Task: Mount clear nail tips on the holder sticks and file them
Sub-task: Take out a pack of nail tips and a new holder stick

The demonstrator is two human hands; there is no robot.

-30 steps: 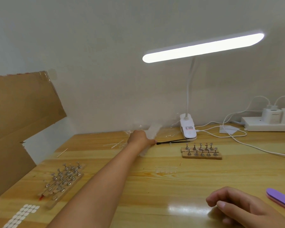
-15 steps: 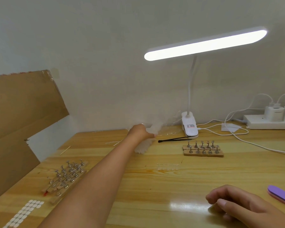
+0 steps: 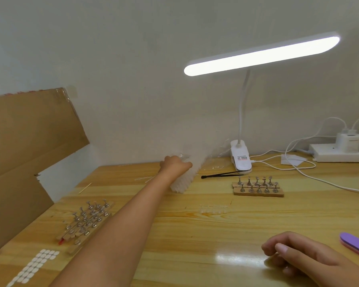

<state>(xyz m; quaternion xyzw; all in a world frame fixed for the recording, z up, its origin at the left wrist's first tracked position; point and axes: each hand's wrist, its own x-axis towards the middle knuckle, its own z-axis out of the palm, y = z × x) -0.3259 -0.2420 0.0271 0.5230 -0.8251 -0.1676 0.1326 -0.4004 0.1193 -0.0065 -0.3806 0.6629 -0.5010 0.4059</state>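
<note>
My left hand [image 3: 175, 165] reaches to the far side of the wooden table and grips a clear bag of nail tips [image 3: 184, 180], which hangs tilted with its lower end on the table. My right hand [image 3: 296, 255] rests near the front edge with fingers loosely curled and nothing in it. A short strip of clear nail tips [image 3: 212, 209] lies mid-table. Two wooden bases with several metal holder sticks [image 3: 257, 186] stand right of centre. More holder sticks on bases [image 3: 86, 219] lie heaped at the left. A purple nail file [image 3: 355, 245] lies at the right edge.
A white clip lamp [image 3: 240, 160] stands at the back, lit, with black tweezers [image 3: 222, 175] in front of it. A power strip [image 3: 340, 155] and cables sit at the back right. Cardboard [image 3: 27, 146] leans at the left. White adhesive dots [image 3: 32, 268] lie front left.
My left hand has lifted the bag of nail tips slightly up and back from the table. My right hand has stayed in place.
</note>
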